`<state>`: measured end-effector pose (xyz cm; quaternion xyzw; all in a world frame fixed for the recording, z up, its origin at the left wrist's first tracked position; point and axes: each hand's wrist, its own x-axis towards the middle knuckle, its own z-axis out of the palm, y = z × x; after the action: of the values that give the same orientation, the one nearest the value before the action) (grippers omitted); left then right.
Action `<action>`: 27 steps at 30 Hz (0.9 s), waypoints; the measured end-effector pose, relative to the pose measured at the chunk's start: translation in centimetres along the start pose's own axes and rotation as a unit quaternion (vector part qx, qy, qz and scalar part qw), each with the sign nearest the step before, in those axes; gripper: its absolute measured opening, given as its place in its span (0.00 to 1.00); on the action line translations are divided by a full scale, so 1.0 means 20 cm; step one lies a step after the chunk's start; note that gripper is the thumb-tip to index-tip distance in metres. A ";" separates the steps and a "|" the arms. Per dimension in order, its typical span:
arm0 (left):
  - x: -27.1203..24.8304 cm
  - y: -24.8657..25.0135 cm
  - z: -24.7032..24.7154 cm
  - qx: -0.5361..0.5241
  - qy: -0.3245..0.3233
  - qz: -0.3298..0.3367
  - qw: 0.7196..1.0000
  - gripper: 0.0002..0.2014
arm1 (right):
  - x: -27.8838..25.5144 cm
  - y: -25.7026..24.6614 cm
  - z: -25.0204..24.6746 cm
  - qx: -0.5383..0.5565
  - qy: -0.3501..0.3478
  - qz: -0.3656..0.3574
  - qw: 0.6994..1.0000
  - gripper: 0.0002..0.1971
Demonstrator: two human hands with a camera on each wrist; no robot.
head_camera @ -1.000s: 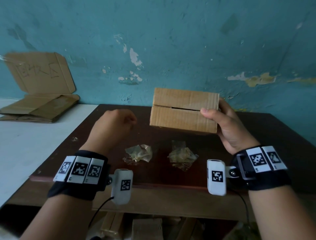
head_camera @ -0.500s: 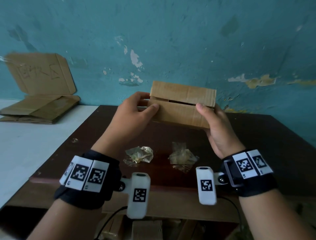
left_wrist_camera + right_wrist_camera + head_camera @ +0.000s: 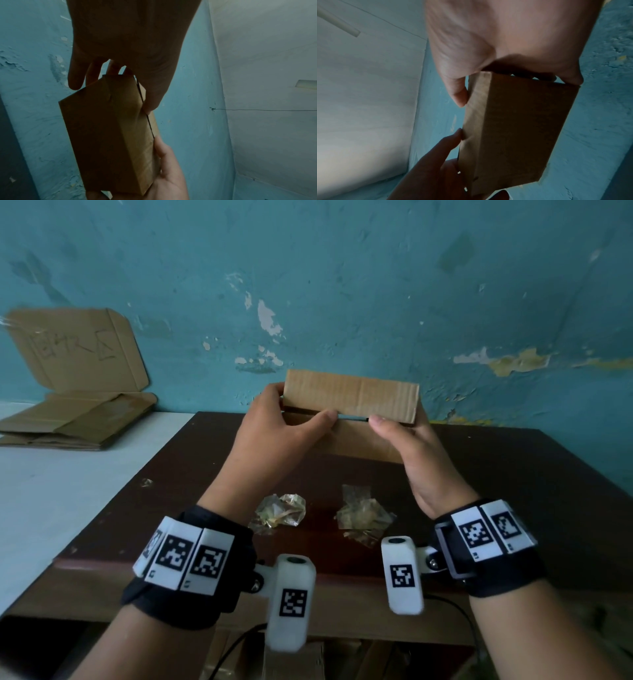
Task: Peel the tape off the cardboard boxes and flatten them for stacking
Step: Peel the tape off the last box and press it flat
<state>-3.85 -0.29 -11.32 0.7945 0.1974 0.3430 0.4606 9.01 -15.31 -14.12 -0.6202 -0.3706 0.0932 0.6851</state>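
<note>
Nearest the camera, both forearms wear black wrist bands [image 3: 186, 583] set with white marker tiles, and a small white camera pod [image 3: 291, 601] juts from each. Past them, on the dark brown worktop [image 3: 513, 494], lie two crumpled wads of clear tape [image 3: 279, 510], side by side and a little apart, below the raised hands. Higher up, both hands hold a small cardboard box [image 3: 352, 398] in the air above the worktop, well short of the wall. The left hand [image 3: 274, 433] grips the box's left end: its thumb lies along the front face at the slit between the two flaps, and the left wrist view shows its fingers [image 3: 75, 75] reaching round the far end. The right hand [image 3: 416, 460] grips the right end from below and in front, its thumb tip resting on the same slit, close to the left thumb without touching it; the right wrist view shows the palm cupping the box's end, with the fingers mostly hidden behind it. The slit shows as a dark, narrow gap. To the left, on a white surface [image 3: 51, 501] joining the worktop, a heap of flattened cardboard [image 3: 78, 422] lies against the wall, one panel with scrawled writing leaning upright. Behind everything stands a teal wall [image 3: 376, 285] with peeling paint.
</note>
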 end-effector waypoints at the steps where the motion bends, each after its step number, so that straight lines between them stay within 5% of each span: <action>1: 0.00 0.00 0.00 0.000 -0.008 -0.001 1.000 0.33 | 0.00 0.00 0.00 0.005 -0.001 0.005 1.000 0.44; 8: 0.01 0.03 -0.02 0.002 -0.078 -0.035 0.996 0.25 | 0.00 0.01 -0.01 0.021 -0.011 0.030 0.999 0.60; 16: 0.01 0.02 -0.04 -0.011 -0.123 -0.033 0.992 0.41 | 0.00 -0.01 -0.01 0.079 -0.011 0.041 0.996 0.50; 21: 0.01 0.02 -0.03 -0.020 -0.082 -0.017 0.996 0.38 | 0.00 0.02 -0.04 0.016 -0.030 0.023 0.999 0.42; 27: 0.00 0.01 -0.04 0.016 -0.147 -0.014 0.989 0.50 | 0.01 0.03 -0.05 -0.040 -0.014 0.003 0.999 0.36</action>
<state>-4.32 0.13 -10.91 0.8408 0.1443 0.2124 0.4765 9.97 -15.94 -14.47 -0.6467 -0.3815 0.0894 0.6544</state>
